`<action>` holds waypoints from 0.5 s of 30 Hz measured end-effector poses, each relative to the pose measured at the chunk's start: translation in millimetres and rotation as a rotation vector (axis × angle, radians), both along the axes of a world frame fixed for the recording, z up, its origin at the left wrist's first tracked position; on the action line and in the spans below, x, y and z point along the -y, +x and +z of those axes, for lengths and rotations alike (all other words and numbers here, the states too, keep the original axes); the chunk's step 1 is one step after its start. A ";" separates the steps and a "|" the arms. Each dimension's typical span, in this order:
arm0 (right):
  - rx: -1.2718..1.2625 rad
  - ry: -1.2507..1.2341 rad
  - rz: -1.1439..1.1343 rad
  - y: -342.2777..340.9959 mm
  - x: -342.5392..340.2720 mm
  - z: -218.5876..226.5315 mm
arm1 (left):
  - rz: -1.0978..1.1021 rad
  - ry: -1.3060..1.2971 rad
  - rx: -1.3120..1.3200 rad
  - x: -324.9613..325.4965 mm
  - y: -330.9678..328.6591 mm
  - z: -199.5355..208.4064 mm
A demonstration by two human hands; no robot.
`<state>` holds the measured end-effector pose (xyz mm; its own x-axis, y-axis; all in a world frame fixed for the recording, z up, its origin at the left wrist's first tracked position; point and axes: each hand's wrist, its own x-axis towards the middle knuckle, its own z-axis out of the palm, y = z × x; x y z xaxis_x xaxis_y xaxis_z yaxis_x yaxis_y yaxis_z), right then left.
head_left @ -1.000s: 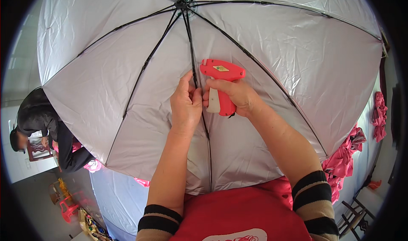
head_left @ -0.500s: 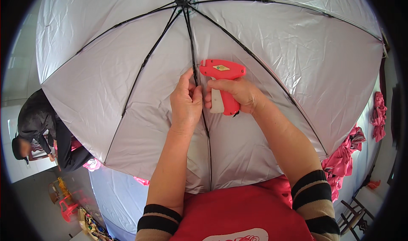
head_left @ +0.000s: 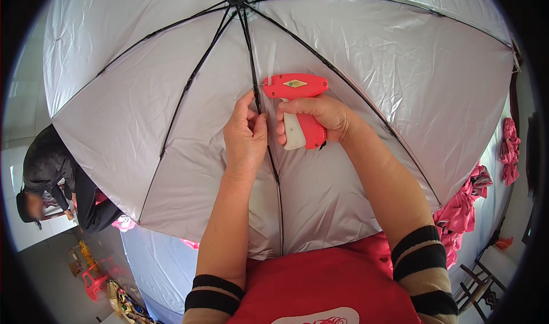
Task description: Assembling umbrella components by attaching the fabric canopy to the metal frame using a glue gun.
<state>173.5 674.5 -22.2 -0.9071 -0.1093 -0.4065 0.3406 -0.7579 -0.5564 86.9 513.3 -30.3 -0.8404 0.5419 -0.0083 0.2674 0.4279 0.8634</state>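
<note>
Spread out before me is an open umbrella (head_left: 372, 67), its silver-grey inside facing up and its black ribs fanning from a hub (head_left: 237, 1) at the top. My left hand (head_left: 241, 138) pinches one black rib (head_left: 257, 102) between bent fingers and thumb. A red tagging gun (head_left: 309, 86) with a pale trigger lies in the grip of my right hand (head_left: 326, 115), fingers wrapped round its handle. The gun's nose points left and comes up close to that rib, just above my left fingertips; whether its needle touches cannot be made out. A clear strip stands up from the gun's top.
Bundled pink umbrellas (head_left: 460, 215) lie beyond the canopy's right edge. A light blue surface (head_left: 143, 255) shows below the canopy at left. A person in black (head_left: 48, 158) bends over at far left. A dark wooden chair (head_left: 477, 287) stands at lower right.
The tagging gun and my right hand have moved slightly up and left, its nose nearer the rib. The canopy and my left hand have shifted a little left.
</note>
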 end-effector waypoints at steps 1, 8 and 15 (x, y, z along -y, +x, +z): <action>0.001 -0.001 -0.002 -0.8 -0.1 -2.4 | -0.002 0.000 -0.004 -0.4 0.6 -1.0; 0.036 0.159 0.027 -6.8 3.3 -8.4 | -0.001 -0.030 -0.009 -2.8 5.3 -1.9; -0.032 0.091 -0.042 14.2 -1.4 -4.0 | -0.018 -0.209 -0.136 2.4 10.8 11.7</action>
<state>187.6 675.9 -26.2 -0.9230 -0.0347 -0.3833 0.2903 -0.7167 -0.6341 97.7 510.9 -18.6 -0.8316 0.5552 -0.0095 0.3841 0.5875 0.7122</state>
